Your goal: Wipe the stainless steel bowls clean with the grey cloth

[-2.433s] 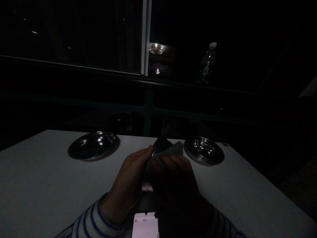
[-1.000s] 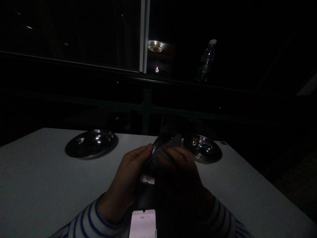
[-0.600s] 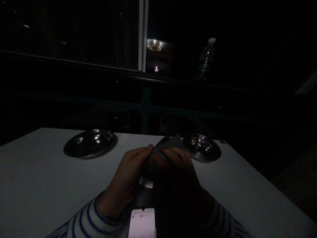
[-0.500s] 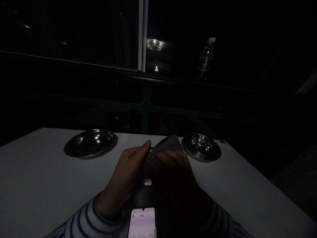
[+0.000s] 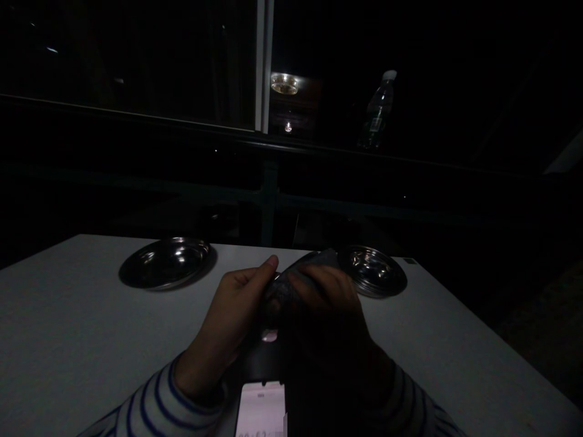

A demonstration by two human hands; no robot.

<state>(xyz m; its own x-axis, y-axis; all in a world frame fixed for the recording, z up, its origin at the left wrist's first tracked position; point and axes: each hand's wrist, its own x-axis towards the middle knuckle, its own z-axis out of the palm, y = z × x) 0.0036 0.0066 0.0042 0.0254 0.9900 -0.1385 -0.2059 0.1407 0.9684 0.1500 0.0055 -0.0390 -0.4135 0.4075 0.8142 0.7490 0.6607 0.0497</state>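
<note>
The scene is very dark. My left hand [image 5: 230,315] and my right hand [image 5: 325,315] meet over the middle of a white table [image 5: 68,340]. Both are closed on a small grey cloth [image 5: 314,260] that sticks up between the fingertips. The left thumb presses the cloth's left edge. My right hand lies in shadow, its fingers curled over the top of the cloth. Something dark and shiny sits between the hands under the cloth; I cannot make it out. Both sleeves are striped.
A round metal plate [image 5: 166,263] lies on the table at the left, another metal plate [image 5: 376,270] just right of my hands. A lit phone screen [image 5: 262,409] glows near my chest. A plastic bottle [image 5: 378,112] stands on a dark ledge behind.
My right fingers have slid up and over the cloth, pressing it lower and flatter; less of it shows than half a second ago. The left hand holds its place.
</note>
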